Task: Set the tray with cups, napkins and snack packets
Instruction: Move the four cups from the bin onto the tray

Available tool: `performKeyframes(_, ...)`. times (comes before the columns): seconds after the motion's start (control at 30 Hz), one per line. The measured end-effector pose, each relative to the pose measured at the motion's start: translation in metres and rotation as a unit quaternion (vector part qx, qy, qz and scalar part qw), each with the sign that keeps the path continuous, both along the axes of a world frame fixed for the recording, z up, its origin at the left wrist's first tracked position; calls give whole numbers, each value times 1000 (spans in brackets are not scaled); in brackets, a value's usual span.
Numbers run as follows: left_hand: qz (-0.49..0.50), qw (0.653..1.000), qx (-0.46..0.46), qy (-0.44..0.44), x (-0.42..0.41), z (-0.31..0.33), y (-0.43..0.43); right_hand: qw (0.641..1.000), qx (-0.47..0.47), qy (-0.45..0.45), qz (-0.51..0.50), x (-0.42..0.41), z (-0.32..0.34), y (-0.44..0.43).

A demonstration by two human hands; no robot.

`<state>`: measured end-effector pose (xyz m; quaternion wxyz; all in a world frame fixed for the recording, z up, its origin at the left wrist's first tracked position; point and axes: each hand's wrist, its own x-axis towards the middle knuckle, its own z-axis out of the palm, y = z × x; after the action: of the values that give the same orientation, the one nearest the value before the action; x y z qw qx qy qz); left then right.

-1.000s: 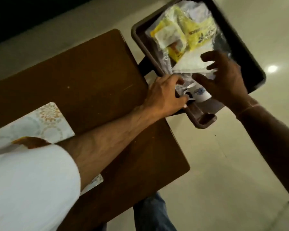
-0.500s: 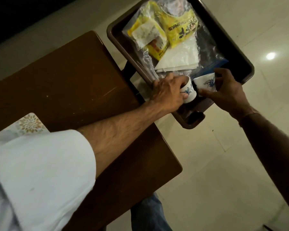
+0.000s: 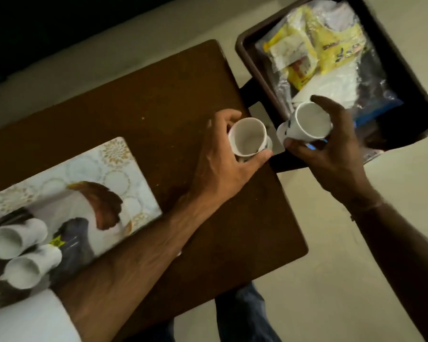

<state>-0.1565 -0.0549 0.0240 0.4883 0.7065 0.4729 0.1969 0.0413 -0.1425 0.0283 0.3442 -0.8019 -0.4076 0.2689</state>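
Observation:
My left hand (image 3: 229, 166) grips a white paper cup (image 3: 248, 139) with blue print, held over the right edge of the brown table (image 3: 143, 114). My right hand (image 3: 331, 154) grips a second white cup (image 3: 309, 122) just right of it, above the near corner of the dark brown tray (image 3: 247, 58). In that tray lie yellow snack packets (image 3: 331, 45) in a clear plastic bag and white napkins (image 3: 329, 87). A patterned white tray (image 3: 109, 164) on the table's left bears two white cups (image 3: 17, 248) lying tilted and a dark packet (image 3: 72, 235).
The dark tray rests on a dark stand beside the table, over a pale tiled floor (image 3: 331, 280). My white sleeve (image 3: 27, 319) fills the lower left corner. A jeans-clad leg (image 3: 245, 314) shows below the table's front edge.
Both hands have lifted a cup each out of the dark tray and drawn them toward the table. The view swung left, bringing the patterned tray with its cups into sight.

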Motion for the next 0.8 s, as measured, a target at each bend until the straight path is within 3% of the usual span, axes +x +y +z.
performKeyframes(0.27, 191, 978, -2, 88, -132, -8, -10, 995, -21, 3, 93, -150, 0, 50)
performKeyframes(0.53, 356, 922, 15, 148, -235, -26, -39, 973, -56, 43, 220, -285, -8, 87)
performKeyframes(0.8, 451, 886, -1, 110, -283, -42, -59, 948, -62, -15, 312, -374, -32, 106)
